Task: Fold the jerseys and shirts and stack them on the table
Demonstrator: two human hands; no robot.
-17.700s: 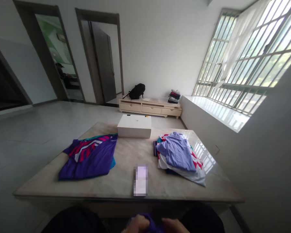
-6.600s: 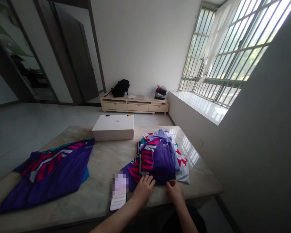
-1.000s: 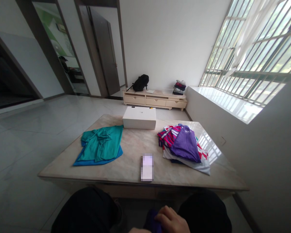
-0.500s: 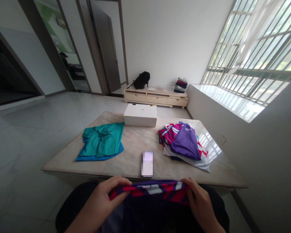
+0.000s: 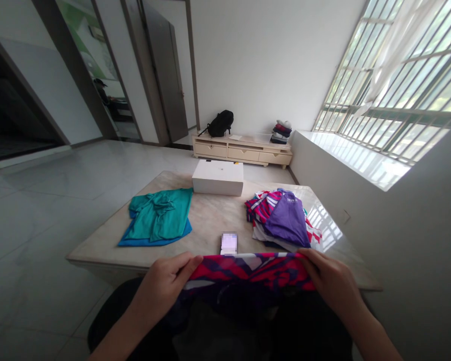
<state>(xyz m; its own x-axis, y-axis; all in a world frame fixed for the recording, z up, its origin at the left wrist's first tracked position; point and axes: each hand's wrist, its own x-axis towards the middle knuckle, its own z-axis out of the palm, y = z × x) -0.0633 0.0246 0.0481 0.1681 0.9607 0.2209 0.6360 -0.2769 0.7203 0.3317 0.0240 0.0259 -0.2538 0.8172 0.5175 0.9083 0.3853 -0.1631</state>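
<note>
A purple, red and white patterned jersey [image 5: 251, 271] is stretched between my two hands above my lap, its top edge nearly straight. My left hand [image 5: 169, 281] pinches its left end, thumb on top. At the other end, my right hand [image 5: 328, 276] is closed on the fabric. Lower parts of the jersey fall into shadow over my dark-clothed legs. Just behind the cloth lies a phone [image 5: 229, 243], its near part covered by the jersey. A pile of jerseys [image 5: 287, 218], purple one on top, lies on the table to the right.
Teal and blue shirts [image 5: 160, 218] lie flat on the left of the marble-topped table [image 5: 210, 220]. A white box [image 5: 218, 180] stands at its far edge. Beyond is a low cabinet [image 5: 244, 150] with a black backpack [image 5: 221, 124] and folded clothes [image 5: 281, 132]. A person [image 5: 101, 90] is in the far doorway.
Both hands have risen and moved forward with the jersey, and are slightly farther apart. More of the patterned fabric shows, and it now covers the near part of the phone.
</note>
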